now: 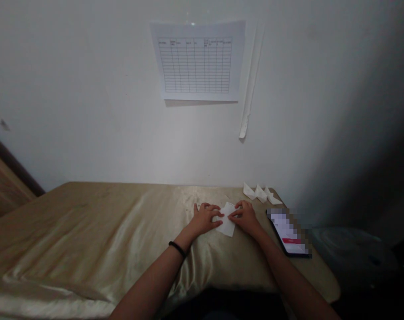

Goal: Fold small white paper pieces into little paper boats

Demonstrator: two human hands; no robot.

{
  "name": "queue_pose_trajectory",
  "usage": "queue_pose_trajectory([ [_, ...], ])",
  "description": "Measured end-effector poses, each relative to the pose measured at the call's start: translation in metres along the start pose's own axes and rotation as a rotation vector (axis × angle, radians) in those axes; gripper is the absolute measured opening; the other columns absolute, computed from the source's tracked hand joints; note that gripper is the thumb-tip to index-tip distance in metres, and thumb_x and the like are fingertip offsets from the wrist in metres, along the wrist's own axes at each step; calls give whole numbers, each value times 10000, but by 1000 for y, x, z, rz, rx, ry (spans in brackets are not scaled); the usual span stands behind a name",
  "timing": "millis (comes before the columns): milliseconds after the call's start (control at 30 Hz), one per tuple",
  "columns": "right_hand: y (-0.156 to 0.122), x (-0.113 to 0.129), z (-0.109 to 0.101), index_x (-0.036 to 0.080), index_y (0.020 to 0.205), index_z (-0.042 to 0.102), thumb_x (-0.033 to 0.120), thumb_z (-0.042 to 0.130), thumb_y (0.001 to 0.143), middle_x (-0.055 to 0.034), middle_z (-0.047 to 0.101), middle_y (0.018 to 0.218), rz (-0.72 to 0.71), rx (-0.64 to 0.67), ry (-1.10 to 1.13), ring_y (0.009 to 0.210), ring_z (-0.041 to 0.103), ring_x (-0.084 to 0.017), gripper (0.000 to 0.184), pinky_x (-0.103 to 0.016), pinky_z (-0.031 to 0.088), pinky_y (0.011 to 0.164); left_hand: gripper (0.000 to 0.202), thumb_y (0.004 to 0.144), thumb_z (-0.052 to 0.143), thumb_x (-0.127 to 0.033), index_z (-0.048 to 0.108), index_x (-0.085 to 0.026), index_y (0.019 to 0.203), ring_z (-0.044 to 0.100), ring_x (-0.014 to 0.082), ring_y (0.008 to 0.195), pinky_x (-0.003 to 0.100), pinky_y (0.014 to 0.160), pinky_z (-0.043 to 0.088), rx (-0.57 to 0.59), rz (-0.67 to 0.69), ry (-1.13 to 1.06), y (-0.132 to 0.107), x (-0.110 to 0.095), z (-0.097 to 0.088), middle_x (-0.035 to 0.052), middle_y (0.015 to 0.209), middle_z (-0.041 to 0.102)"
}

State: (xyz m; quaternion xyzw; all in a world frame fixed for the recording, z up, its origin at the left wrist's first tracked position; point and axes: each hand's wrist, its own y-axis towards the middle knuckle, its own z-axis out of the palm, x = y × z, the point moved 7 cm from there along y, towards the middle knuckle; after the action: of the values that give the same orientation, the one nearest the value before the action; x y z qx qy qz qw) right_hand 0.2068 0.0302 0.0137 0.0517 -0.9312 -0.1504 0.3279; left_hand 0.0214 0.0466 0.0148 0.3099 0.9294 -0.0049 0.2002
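A small white sheet of paper (227, 228) lies on the cloth-covered table between my hands, with a row of tiny holes along its top edge. My left hand (206, 218) rests at its left side, fingers spread and fingertips touching it. At the right side my right hand (246, 217) has thumb and index finger closed on the paper. Behind that hand stand three folded paper boats (261, 194) in a row. To the right of them lies a phone (290, 235) with its screen lit and partly blurred out.
A shiny gold-beige cloth (98, 235) with wrinkles covers the table. The white wall behind carries a printed table sheet (198, 62) and a hanging paper strip (250, 84). Right of the table is a dim, bluish object (351, 249) I cannot make out.
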Motion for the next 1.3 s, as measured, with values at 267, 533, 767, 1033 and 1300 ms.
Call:
queue_pose_trajectory([
  [267,3,-11,-5,239,762,784,322,727,781,-105,627,1060,22,-114,-46,1132,507,-283,102,-417,410,1042,315,868,695,-482,696,-407,1175,389,359,1349,793,1095,86,15,-3,6,0,-1,-1,-7,1435,578],
  [533,-3,0,4,283,754,793,322,755,767,-70,636,1130,-75,46,5,1190,484,-271,56,-429,373,1094,314,869,696,-487,692,-413,1174,392,357,1346,810,1078,94,19,-1,6,0,-2,-2,-20,1434,581],
  [767,8,-15,-7,283,835,814,387,712,814,-101,632,1115,11,-135,-136,1109,508,-299,148,-465,374,1052,325,873,689,-482,691,-406,1189,390,348,1352,779,1112,82,23,-6,1,-1,-2,-1,-7,1438,574],
  [1033,10,-24,-11,297,928,808,385,675,857,-125,605,1131,80,-242,-190,1157,466,-348,175,-535,303,1077,313,866,703,-475,693,-414,1173,394,354,1349,812,1084,89,10,0,-5,0,-2,-2,-18,1429,584],
  [1300,8,-22,-11,282,886,797,317,678,823,-80,580,1162,32,-187,-49,1180,472,-291,140,-475,357,1084,318,864,708,-472,695,-414,1176,399,356,1344,809,1089,82,9,-2,-13,-1,-5,-4,-11,1421,589],
])
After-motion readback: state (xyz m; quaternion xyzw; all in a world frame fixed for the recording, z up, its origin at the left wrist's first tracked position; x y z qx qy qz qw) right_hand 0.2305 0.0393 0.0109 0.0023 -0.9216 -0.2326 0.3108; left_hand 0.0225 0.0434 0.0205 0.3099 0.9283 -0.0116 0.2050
